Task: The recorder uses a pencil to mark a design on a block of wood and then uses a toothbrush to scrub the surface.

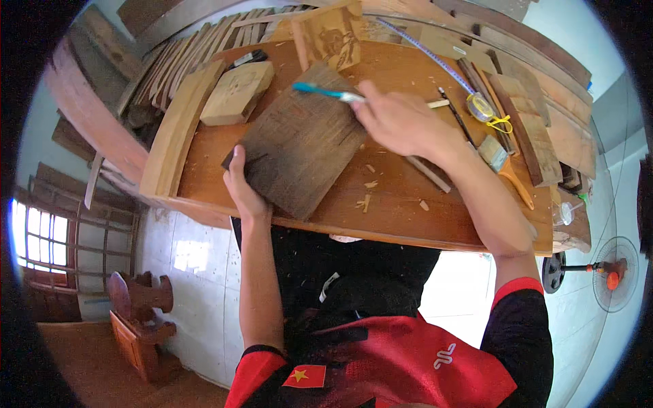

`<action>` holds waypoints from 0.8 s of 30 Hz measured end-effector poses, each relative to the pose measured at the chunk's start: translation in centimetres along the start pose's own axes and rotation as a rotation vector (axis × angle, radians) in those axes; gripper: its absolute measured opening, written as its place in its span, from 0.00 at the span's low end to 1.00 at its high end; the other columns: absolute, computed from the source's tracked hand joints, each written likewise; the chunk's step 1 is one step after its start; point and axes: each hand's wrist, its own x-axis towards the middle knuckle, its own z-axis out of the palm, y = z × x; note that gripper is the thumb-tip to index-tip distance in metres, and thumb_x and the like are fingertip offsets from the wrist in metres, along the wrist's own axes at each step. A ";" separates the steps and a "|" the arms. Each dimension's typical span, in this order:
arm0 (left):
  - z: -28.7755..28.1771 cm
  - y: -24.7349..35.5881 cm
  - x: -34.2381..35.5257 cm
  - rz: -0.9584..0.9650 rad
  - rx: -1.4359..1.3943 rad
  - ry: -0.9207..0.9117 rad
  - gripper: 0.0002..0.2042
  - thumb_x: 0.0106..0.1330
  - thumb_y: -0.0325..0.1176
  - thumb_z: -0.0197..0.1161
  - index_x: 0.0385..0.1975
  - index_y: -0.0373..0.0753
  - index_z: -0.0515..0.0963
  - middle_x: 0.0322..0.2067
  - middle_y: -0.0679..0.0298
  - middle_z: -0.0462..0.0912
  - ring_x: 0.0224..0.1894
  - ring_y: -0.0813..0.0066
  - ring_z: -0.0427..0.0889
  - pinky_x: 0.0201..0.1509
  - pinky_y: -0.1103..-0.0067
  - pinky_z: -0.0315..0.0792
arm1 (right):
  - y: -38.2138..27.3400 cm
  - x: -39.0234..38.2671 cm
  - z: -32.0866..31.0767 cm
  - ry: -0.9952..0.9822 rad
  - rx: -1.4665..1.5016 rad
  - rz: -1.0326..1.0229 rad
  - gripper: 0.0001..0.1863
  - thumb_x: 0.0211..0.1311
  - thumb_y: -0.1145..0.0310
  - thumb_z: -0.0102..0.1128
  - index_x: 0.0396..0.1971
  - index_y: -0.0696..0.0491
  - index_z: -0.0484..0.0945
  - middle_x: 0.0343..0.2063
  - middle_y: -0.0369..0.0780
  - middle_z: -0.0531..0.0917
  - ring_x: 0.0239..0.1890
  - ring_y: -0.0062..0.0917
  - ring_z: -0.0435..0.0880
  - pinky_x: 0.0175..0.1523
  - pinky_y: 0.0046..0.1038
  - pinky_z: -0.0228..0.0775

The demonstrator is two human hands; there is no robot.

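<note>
A dark brown wooden board (309, 146) lies slanted across the front left of the workbench. My left hand (245, 187) grips its left edge, with the thumb on the top face and the other fingers mostly out of sight. In my right hand (401, 119) is a toothbrush (320, 90) with a teal head end and a whitish handle. Its head rests on or just over the upper part of the board; I cannot tell if the bristles touch. Small wood chips (367, 200) lie to the right of the board.
On the wooden workbench (435, 228), a pale wood block (238, 94) and long plank (180, 129) are at left. An engraved panel (330, 41) stands at the back. A tape measure (480, 107), paintbrush (503, 166) and pencil (457, 115) lie right. A fan (614, 275) stands beyond the bench.
</note>
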 end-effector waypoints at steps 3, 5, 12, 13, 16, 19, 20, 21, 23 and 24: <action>1.1 0.0 -0.7 -0.030 -0.004 -0.054 0.27 0.73 0.53 0.55 0.56 0.32 0.76 0.51 0.53 0.81 0.52 0.59 0.80 0.58 0.66 0.73 | 2.4 1.6 1.5 0.173 0.038 -0.135 0.19 0.80 0.53 0.42 0.45 0.56 0.71 0.31 0.54 0.84 0.38 0.52 0.86 0.44 0.55 0.75; 1.3 -0.4 -0.5 -0.018 -0.012 -0.043 0.27 0.73 0.53 0.56 0.55 0.32 0.77 0.50 0.53 0.81 0.51 0.60 0.80 0.58 0.67 0.73 | 3.3 2.5 1.7 0.425 0.004 -0.148 0.16 0.79 0.54 0.45 0.44 0.53 0.71 0.27 0.54 0.83 0.34 0.54 0.85 0.40 0.55 0.76; 1.4 0.1 -0.1 -0.023 -0.037 0.043 0.22 0.71 0.48 0.62 0.48 0.31 0.78 0.44 0.57 0.81 0.45 0.65 0.81 0.52 0.70 0.75 | 1.3 1.1 2.1 0.239 0.093 -0.193 0.18 0.79 0.53 0.45 0.39 0.51 0.75 0.23 0.51 0.83 0.28 0.53 0.84 0.33 0.55 0.75; 1.6 -0.1 -0.1 -0.031 -0.061 0.087 0.20 0.70 0.45 0.65 0.44 0.30 0.78 0.41 0.59 0.81 0.43 0.68 0.81 0.50 0.71 0.75 | 2.8 1.4 1.7 0.374 0.006 -0.125 0.18 0.78 0.52 0.45 0.40 0.51 0.76 0.23 0.51 0.83 0.28 0.52 0.85 0.33 0.54 0.75; 0.8 -0.4 -0.1 -0.018 -0.026 0.065 0.21 0.69 0.46 0.66 0.45 0.31 0.77 0.41 0.60 0.80 0.44 0.68 0.79 0.51 0.71 0.75 | 2.6 0.3 3.2 0.306 0.026 -0.071 0.16 0.77 0.54 0.49 0.40 0.50 0.78 0.23 0.52 0.81 0.30 0.53 0.83 0.34 0.50 0.74; 1.2 -0.6 -0.5 -0.001 -0.009 0.100 0.22 0.70 0.48 0.64 0.47 0.31 0.77 0.43 0.58 0.80 0.46 0.66 0.79 0.51 0.69 0.75 | 0.8 -2.7 4.4 0.400 0.060 -0.336 0.13 0.77 0.57 0.50 0.39 0.51 0.74 0.22 0.50 0.82 0.28 0.51 0.84 0.32 0.52 0.75; 1.3 -0.6 -0.6 -0.002 0.027 0.147 0.22 0.71 0.49 0.62 0.47 0.31 0.78 0.43 0.58 0.81 0.45 0.64 0.80 0.50 0.68 0.75 | 1.2 -2.5 3.7 0.410 0.047 -0.336 0.13 0.77 0.57 0.50 0.39 0.51 0.74 0.22 0.50 0.82 0.28 0.51 0.84 0.32 0.52 0.75; 1.4 -0.4 -0.8 -0.028 0.024 0.131 0.23 0.70 0.48 0.64 0.49 0.32 0.76 0.45 0.57 0.79 0.47 0.64 0.80 0.51 0.67 0.75 | 1.9 -2.2 2.8 0.428 -0.032 -0.182 0.13 0.77 0.57 0.49 0.43 0.52 0.73 0.23 0.50 0.82 0.27 0.52 0.84 0.31 0.52 0.74; 0.7 -1.1 -0.8 0.020 0.017 0.142 0.24 0.70 0.48 0.64 0.51 0.32 0.74 0.47 0.57 0.79 0.48 0.64 0.79 0.52 0.67 0.75 | 2.1 -2.3 2.0 0.360 -0.080 0.050 0.13 0.77 0.62 0.49 0.52 0.54 0.68 0.26 0.51 0.83 0.27 0.53 0.83 0.31 0.52 0.73; 0.2 -1.4 -0.6 0.061 0.016 0.166 0.25 0.69 0.48 0.65 0.53 0.32 0.73 0.48 0.56 0.78 0.50 0.64 0.79 0.53 0.67 0.74 | 1.5 -3.0 2.5 0.376 -0.082 0.042 0.13 0.77 0.62 0.49 0.52 0.54 0.68 0.26 0.51 0.83 0.27 0.53 0.83 0.31 0.52 0.73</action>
